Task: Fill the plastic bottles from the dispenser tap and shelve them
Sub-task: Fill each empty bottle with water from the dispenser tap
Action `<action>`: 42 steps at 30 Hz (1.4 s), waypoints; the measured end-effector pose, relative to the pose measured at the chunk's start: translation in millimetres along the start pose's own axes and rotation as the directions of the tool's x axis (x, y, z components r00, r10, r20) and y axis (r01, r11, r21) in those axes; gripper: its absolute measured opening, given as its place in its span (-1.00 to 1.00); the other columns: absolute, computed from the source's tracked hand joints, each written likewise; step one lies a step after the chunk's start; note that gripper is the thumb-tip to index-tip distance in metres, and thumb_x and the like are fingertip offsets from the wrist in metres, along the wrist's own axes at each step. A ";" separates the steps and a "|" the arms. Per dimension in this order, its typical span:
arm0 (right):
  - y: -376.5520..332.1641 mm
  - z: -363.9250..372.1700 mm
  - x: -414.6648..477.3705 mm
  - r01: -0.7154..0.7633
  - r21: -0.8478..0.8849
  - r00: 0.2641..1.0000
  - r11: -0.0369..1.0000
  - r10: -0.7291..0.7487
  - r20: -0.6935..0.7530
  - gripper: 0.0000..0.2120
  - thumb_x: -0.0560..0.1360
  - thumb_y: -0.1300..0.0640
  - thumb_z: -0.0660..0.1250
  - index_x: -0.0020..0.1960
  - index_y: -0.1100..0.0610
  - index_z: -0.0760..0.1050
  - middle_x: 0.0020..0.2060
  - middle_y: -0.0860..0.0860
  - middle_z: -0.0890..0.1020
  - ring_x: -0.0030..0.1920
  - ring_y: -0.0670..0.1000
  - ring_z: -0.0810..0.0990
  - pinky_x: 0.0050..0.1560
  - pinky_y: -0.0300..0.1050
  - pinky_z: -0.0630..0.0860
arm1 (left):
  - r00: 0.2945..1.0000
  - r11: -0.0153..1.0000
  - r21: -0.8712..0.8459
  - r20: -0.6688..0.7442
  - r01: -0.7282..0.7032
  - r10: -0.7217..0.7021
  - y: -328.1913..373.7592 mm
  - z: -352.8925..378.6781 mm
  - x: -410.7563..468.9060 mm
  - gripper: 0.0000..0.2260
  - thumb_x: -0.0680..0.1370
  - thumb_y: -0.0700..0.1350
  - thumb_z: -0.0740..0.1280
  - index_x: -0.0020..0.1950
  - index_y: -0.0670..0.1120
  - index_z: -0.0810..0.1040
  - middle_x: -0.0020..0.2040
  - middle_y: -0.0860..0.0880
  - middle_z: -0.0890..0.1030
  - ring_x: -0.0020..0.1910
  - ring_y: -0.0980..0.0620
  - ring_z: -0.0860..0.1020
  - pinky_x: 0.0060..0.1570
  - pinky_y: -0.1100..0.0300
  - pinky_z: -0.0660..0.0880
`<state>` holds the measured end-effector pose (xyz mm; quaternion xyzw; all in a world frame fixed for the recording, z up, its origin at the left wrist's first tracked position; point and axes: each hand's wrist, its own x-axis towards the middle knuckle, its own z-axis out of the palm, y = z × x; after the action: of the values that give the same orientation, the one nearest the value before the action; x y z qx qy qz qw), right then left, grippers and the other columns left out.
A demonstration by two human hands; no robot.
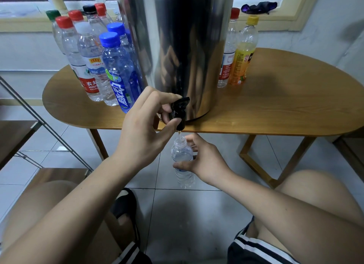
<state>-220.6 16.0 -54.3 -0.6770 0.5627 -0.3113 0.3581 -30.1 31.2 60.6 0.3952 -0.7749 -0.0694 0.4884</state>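
Knees (315,195) and bare forearms come in from the near side, the person sitting low in front of the worktop (275,106). Between them, out past the worktop's front edge and above the tiled floor (177,214), hangs the bottle (182,157). It is clear and uncapped, and its long axis is close to vertical. Its mouth sits straight under the spout of the black tap (178,112), and a thin stream runs down into the neck. How full it is I cannot tell through the clear plastic.

The right hand (204,165) holds the bottle from the person's right side, thumb across the front of the body and fingers curled round behind the shoulder. The left hand (145,134) is up at the tap, fingers hooked over the lever and thumb pressed up from underneath, pinching it.

The tap juts from the foot of the steel dispenser (177,47), which stands at the middle of the front edge. Capped bottles (94,57) crowd the worktop's left end, and two more (243,55) stand beside the dispenser towards the right.

The shelf (19,135), a wire-framed rack, is off to the person's left. So the bottle is in the hand farther from it. I would expect the tap to be let go first, then the bottle to cross the body leftward, kept upright since no cap for it is in sight.
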 end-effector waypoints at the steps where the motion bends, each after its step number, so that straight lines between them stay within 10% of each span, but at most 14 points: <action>1: -0.2 -0.1 -0.2 0.000 0.000 1.000 1.000 0.000 0.001 -0.35 0.28 -0.09 0.76 0.23 -0.19 0.49 0.10 -0.22 0.68 0.12 -0.15 0.67 0.18 0.02 0.65 | 1.000 1.000 0.001 0.001 -0.001 0.001 0.0 0.0 0.0 -0.58 0.55 -0.35 0.55 0.34 -0.07 0.59 0.02 -0.06 0.50 -0.15 -0.01 0.61 -0.10 0.17 0.48; 42: -3.2 0.0 -0.8 -0.011 -0.009 1.000 1.000 0.011 0.015 -0.33 0.28 -0.08 0.76 0.25 -0.17 0.49 0.13 -0.22 0.66 0.12 -0.16 0.66 0.18 0.01 0.65 | 1.000 1.000 0.025 -0.001 0.002 -0.002 1.9 -1.1 0.8 -0.59 0.54 -0.36 0.56 0.33 -0.11 0.60 0.00 -0.07 0.50 -0.16 0.03 0.58 -0.07 0.28 0.42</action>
<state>-219.0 17.1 -51.7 -0.6778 0.5651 -0.3016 0.3610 -30.4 32.2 62.7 0.4019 -0.7753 -0.0599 0.4836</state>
